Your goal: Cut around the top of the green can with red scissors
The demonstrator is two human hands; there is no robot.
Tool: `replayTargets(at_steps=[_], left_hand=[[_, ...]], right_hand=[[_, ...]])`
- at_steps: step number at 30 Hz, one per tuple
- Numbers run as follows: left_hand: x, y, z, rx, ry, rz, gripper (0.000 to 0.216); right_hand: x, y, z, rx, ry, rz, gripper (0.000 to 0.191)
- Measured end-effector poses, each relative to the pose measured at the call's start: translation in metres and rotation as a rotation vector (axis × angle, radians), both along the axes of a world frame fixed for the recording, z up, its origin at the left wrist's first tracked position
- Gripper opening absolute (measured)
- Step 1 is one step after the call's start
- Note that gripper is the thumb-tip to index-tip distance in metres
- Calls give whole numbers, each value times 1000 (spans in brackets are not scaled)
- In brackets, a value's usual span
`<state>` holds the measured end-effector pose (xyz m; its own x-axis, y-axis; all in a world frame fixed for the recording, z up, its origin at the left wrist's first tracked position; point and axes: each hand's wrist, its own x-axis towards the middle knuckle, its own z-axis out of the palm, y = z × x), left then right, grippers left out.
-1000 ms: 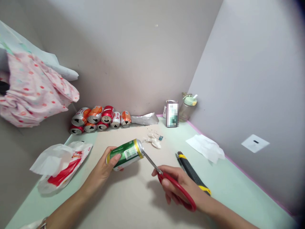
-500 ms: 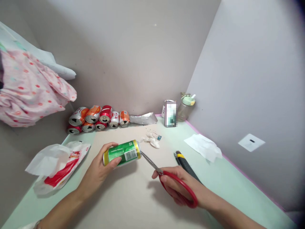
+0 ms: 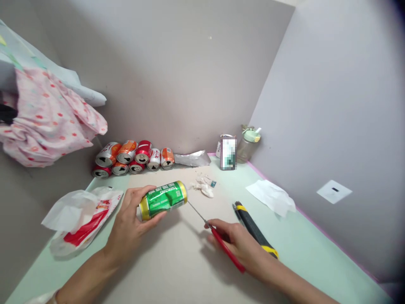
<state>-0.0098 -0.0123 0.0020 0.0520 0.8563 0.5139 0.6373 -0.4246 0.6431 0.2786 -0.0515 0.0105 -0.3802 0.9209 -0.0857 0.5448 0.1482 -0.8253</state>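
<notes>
My left hand [image 3: 131,219] is wrapped round a green drink can [image 3: 163,199] with gold rims, held on its side above the beige board. My right hand [image 3: 238,244] grips red-handled scissors [image 3: 218,240], seen edge-on. Their metal blades point up and left, and the tip touches the can's right end. Both hands are closed on what they hold.
Several empty cans [image 3: 133,157] are stacked against the back wall. A plastic bag [image 3: 79,215] lies at the left, a black-and-yellow utility knife [image 3: 255,230] by my right hand, white paper [image 3: 272,196] at the right, a bottle [image 3: 248,144] in the corner, and scraps [image 3: 204,188] behind the can.
My left hand has rolled the can, so different print faces up. My right hand has turned the scissors edge-on, with the blade tip still at the can's right end.
</notes>
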Motion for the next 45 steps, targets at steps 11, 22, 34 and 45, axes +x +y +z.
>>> replayTargets(at_steps=[11, 22, 34, 45], left_hand=[[-11, 11, 15, -356, -676, 87, 61], [2, 8, 11, -393, -665, 95, 62], [2, 10, 7, -409, -679, 69, 59], [0, 9, 9, -593, -871, -98, 54]], right_hand=[[-5, 1, -4, 236, -435, 117, 24], [23, 83, 11, 642, -742, -50, 23], [68, 200, -22, 681, -797, -350, 32], [27, 79, 23, 482, -655, 52, 19]])
